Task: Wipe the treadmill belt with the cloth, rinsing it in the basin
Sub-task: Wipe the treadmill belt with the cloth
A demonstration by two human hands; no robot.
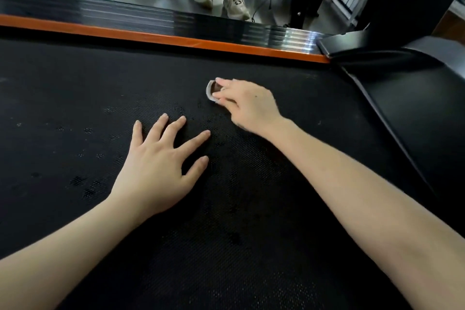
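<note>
head view: the treadmill belt (75, 83) fills the near ground. the left hand (156, 171) lies flat on it, fingers spread. farther right, the right hand (249, 106) pinches a small pale curled piece (210, 90) on the belt; fingers hide most of it, so whether it is the cloth is unclear.

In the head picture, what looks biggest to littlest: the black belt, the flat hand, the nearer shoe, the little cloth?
1. treadmill belt
2. left hand
3. shoe, though it is farther away, so unsure
4. cloth, partly hidden by the right hand
</note>
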